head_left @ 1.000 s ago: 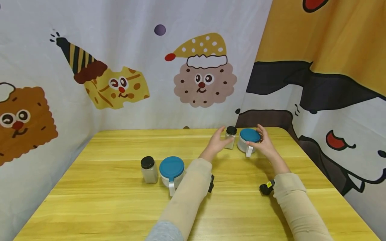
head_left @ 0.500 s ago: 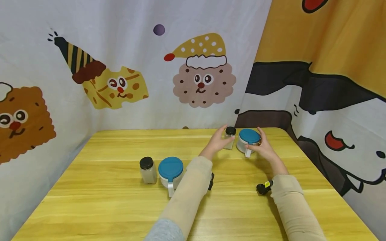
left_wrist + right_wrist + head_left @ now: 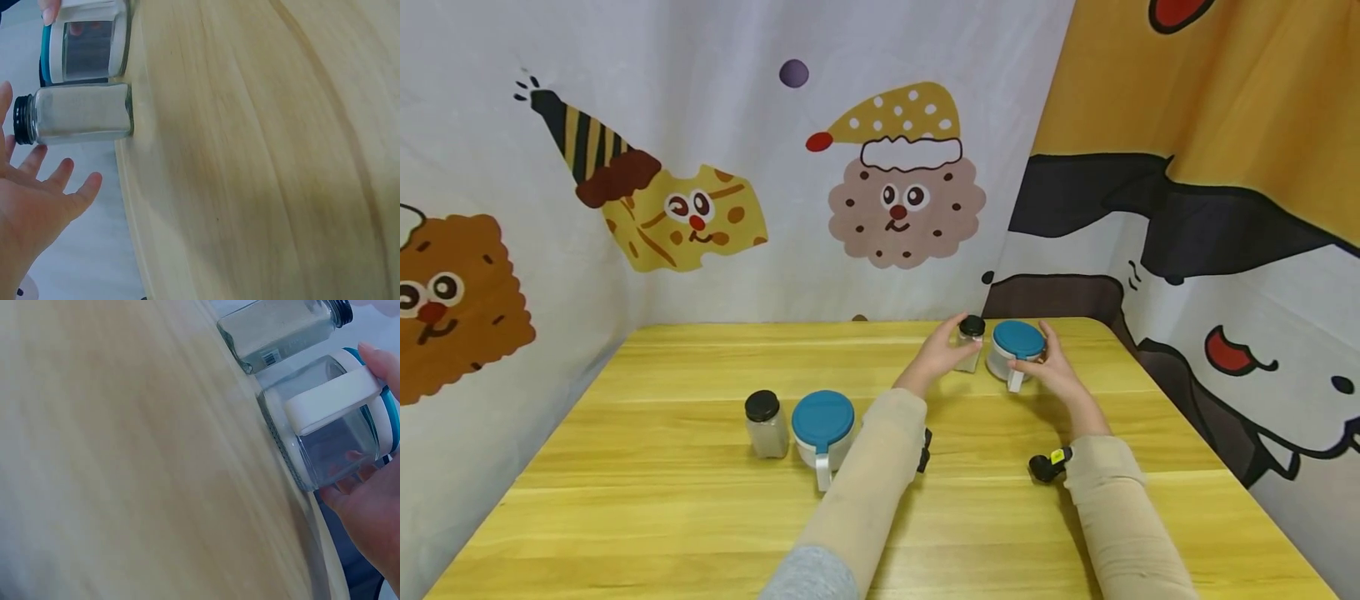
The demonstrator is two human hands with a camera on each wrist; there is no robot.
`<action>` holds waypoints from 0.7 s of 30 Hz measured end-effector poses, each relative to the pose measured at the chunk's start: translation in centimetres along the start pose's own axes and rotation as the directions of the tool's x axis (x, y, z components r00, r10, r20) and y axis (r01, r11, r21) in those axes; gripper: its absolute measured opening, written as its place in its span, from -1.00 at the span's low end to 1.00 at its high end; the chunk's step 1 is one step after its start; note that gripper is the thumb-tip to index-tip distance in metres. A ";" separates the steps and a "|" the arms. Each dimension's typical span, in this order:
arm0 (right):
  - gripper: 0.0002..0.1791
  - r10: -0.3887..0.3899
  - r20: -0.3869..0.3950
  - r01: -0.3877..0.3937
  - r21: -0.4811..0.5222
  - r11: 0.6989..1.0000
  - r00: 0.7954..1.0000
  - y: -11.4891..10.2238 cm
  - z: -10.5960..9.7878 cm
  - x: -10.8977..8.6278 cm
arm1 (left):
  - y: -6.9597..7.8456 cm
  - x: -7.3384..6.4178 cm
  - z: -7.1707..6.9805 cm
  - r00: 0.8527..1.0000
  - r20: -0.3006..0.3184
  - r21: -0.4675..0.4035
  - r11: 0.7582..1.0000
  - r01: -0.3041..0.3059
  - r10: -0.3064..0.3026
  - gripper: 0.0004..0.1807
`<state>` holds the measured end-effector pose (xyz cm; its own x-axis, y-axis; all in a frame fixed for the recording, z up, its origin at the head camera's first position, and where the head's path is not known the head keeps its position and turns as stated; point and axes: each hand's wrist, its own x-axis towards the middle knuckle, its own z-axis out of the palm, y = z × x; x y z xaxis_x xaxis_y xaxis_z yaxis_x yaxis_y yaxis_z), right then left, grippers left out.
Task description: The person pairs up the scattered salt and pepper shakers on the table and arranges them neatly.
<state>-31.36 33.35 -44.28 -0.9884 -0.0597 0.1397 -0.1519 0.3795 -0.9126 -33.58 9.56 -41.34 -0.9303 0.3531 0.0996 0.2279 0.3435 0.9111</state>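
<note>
My left hand (image 3: 936,354) is spread beside a small square glass jar (image 3: 972,342) with a black screw cap at the back of the table. In the left wrist view, its thumb and fingers stand either side of that glass jar (image 3: 81,114), with gaps showing. Just to the right, my right hand (image 3: 1056,367) holds a handled glass jar (image 3: 1018,340) with a blue lid. Its thumb presses near the top of the white handle (image 3: 334,400), and its fingers curl behind the glass. Both jars stand upright on the wooden table.
Nearer the front left stand a second black-capped glass jar (image 3: 767,429) and a second blue-lidded handled jar (image 3: 823,421), the latter partly covered by my left sleeve. Patterned curtains (image 3: 715,83) hang behind the wooden table (image 3: 647,517) and along its sides.
My right hand has drawn slightly closer around the blue-lidded jar, its forearm shifting a little left. The left hand stays almost where it was. The whole view drifts slightly.
</note>
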 end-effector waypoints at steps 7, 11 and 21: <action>0.14 0.005 0.005 -0.005 0.091 0.996 1.000 -1.8 0.3 -0.7 | 0.2 0.0 0.0 1.000 0.012 -0.032 0.999 0.001 -0.001 -0.30; 0.13 0.013 -0.001 -0.013 0.093 0.996 1.000 -1.0 0.3 -0.4 | 0.2 -0.1 0.1 1.000 0.006 -0.041 0.999 0.007 -0.007 -0.32; 0.15 0.045 -0.017 -0.043 0.073 0.996 0.999 0.6 0.4 -0.1 | -0.4 0.1 0.6 0.999 -0.049 -0.003 1.000 -0.007 0.007 -0.35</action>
<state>-31.34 33.26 -45.00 -0.9941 -0.0267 0.1052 -0.1083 0.3132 -0.9435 -33.62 9.97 -41.89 -0.9417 0.3121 0.1254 0.2335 0.3382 0.9116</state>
